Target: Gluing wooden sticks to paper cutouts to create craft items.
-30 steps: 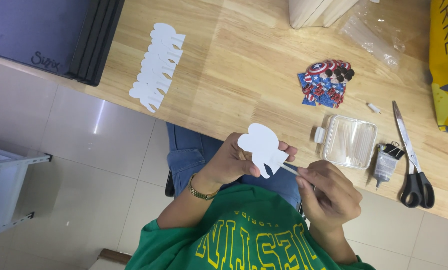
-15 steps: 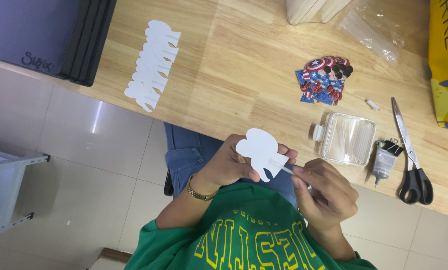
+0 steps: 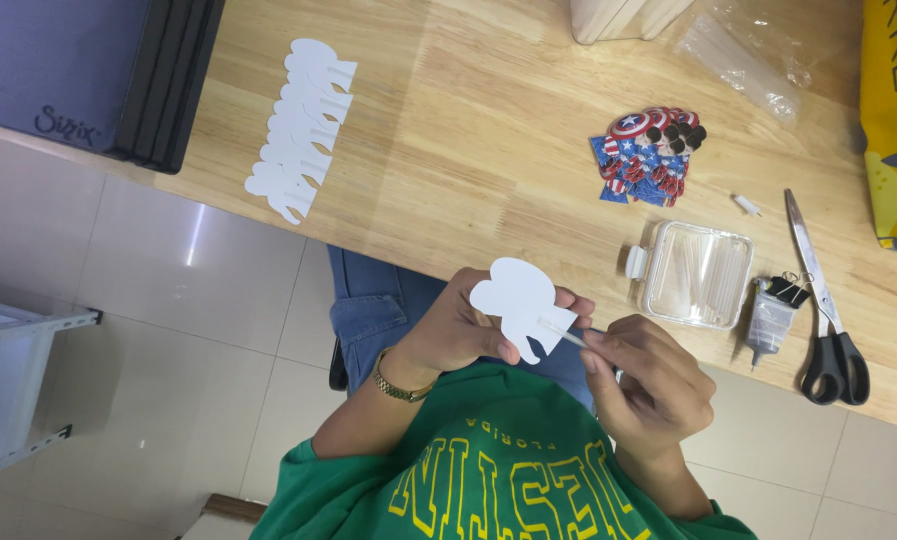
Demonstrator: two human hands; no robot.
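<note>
My left hand (image 3: 459,330) holds a white paper cutout (image 3: 517,298) with a rounded top, just off the wooden table's (image 3: 469,150) near edge and above my lap. My right hand (image 3: 649,385) pinches a thin clear stick (image 3: 564,334) and presses its end against the lower part of the cutout. A row of several matching white cutouts (image 3: 304,125) lies overlapped on the table at the left.
A pile of red, white and blue shield-shaped pieces (image 3: 651,155) lies on the table. Nearer sit a clear plastic box of sticks (image 3: 697,275), binder clips (image 3: 777,300) and black-handled scissors (image 3: 829,310). A dark flat machine (image 3: 79,70) fills the left corner, a yellow bag (image 3: 894,110) the right.
The view has shifted slightly. Both hands stay together at the cutout, with the stick now laid closer against its lower edge.
</note>
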